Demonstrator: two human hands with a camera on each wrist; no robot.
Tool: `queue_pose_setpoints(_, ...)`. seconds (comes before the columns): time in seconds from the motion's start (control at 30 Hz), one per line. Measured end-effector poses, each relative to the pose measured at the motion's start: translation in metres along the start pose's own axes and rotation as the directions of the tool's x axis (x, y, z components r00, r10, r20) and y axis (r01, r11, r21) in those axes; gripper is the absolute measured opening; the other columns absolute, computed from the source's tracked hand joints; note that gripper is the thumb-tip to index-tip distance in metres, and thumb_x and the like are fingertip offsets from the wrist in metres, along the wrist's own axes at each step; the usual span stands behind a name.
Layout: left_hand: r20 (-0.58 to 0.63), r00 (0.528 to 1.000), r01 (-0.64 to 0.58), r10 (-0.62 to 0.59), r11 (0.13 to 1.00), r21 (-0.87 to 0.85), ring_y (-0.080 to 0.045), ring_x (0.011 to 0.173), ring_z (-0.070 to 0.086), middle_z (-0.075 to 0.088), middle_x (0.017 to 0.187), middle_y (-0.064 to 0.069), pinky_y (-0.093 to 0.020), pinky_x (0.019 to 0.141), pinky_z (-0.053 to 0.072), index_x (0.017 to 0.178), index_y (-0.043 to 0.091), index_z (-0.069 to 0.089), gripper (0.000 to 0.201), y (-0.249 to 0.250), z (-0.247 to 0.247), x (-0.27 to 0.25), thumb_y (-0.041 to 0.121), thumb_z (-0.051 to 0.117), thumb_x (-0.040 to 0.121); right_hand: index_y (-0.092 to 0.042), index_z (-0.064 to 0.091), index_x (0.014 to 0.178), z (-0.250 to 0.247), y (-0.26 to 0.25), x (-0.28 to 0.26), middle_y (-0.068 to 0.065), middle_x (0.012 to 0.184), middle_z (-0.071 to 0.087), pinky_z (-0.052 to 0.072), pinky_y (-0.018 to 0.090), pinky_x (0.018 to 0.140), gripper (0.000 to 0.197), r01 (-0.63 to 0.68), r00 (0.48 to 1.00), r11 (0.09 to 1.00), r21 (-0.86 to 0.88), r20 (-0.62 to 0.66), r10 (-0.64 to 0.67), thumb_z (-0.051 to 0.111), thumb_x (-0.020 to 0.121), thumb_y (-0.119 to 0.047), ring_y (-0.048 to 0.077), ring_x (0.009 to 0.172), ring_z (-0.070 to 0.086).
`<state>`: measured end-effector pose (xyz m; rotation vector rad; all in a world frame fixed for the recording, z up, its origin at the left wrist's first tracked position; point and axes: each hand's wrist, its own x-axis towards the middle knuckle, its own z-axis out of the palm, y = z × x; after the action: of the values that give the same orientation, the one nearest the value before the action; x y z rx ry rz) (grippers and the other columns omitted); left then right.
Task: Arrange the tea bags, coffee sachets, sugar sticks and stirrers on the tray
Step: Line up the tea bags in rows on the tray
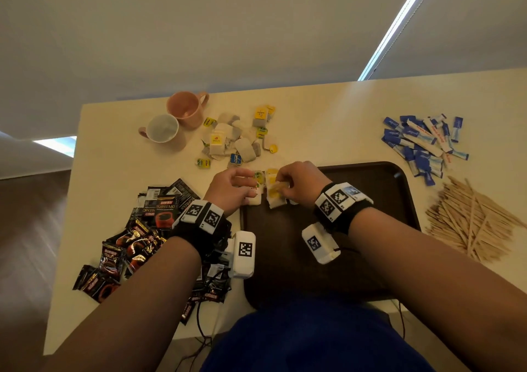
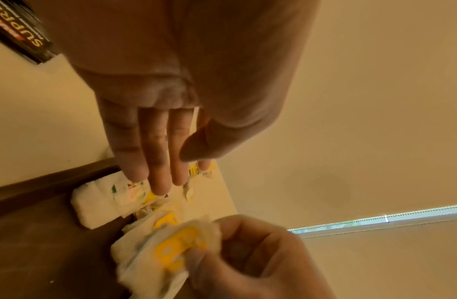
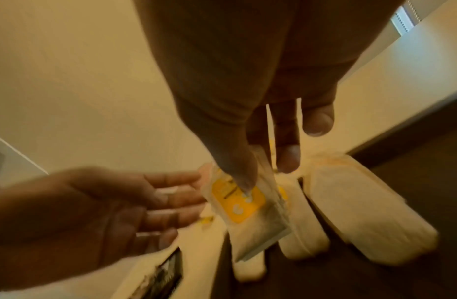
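Centre of frame: right hand (image 1: pixel 296 183) pinching yellow-tagged tea bag (image 3: pixel 250 206) over tray (image 1: pixel 370 200); left hand (image 1: pixel 231 189) spread, empty. Probably light, soft, tearable; best pinched at paper edges.

the tray (image 1: pixel 399 189) is set at the table's (image 1: pixel 313 100) near edge, with coffee sachets (image 1: pixel 137 234) heaped to its left, loose tea bags (image 1: pixel 236 140) and two mugs (image 1: pixel 174 120) behind, sugar sticks (image 1: pixel 425 146) and stirrers (image 1: pixel 467 223) to its right.

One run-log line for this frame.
right hand: pinches yellow-tagged paper tea bag | left hand: open | dark brown tray: tea bags only
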<state>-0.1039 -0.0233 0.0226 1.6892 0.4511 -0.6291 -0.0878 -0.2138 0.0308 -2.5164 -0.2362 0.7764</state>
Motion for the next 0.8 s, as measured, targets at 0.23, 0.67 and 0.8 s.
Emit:
queue_pose_setpoints(0.23, 0.018, 1.0, -0.005, 0.003, 0.994, 0.113, -0.014, 0.074, 0.067, 0.073, 0.101, -0.008, -0.025, 0.064, 0.053, 0.103, 0.015, 0.066, 0.032, -0.007, -0.001, 0.004, -0.011, 0.052, 0.09, -0.026, 0.065, 0.121, 0.035, 0.008, 0.007, 0.001, 0.118, 0.063, 0.055, 0.034, 0.093, 0.032, -0.113, 0.974, 0.985, -0.128, 0.184, 0.135, 0.067, 0.09, -0.02, 0.02, 0.105, 0.062)
queue_pose_setpoints(0.67, 0.09, 0.99, 0.051, -0.105, 0.884, 0.465, -0.019, 0.081, 0.074, 0.074, 0.088, -0.005, -0.039, 0.087, 0.06, 0.084, 0.027, 0.063, 0.016, -0.035, 0.026, 0.012, 0.013, 0.07, 0.089, -0.017, 0.047, 0.132, 0.048, 0.011, 0.008, 0.008, 0.128, 0.052, 0.048, 0.039, 0.095, 0.046, -0.131, 0.991, 0.99, -0.057, -0.031, 0.129, 0.065, 0.091, -0.02, 0.03, 0.114, 0.056)
queue_pose_setpoints(0.8, 0.101, 0.985, 0.071, -0.137, 0.869, 0.49, -0.021, 0.09, 0.074, 0.075, 0.097, -0.007, -0.04, 0.092, 0.058, 0.094, 0.018, 0.07, 0.006, -0.04, 0.032, 0.013, 0.018, 0.071, 0.088, -0.017, 0.048, 0.125, 0.05, 0.015, 0.001, 0.009, 0.12, 0.058, 0.052, 0.042, 0.092, 0.046, -0.242, 0.969, 0.97, 0.006, -0.058, 0.242, 0.071, 0.087, -0.029, 0.029, 0.109, 0.059)
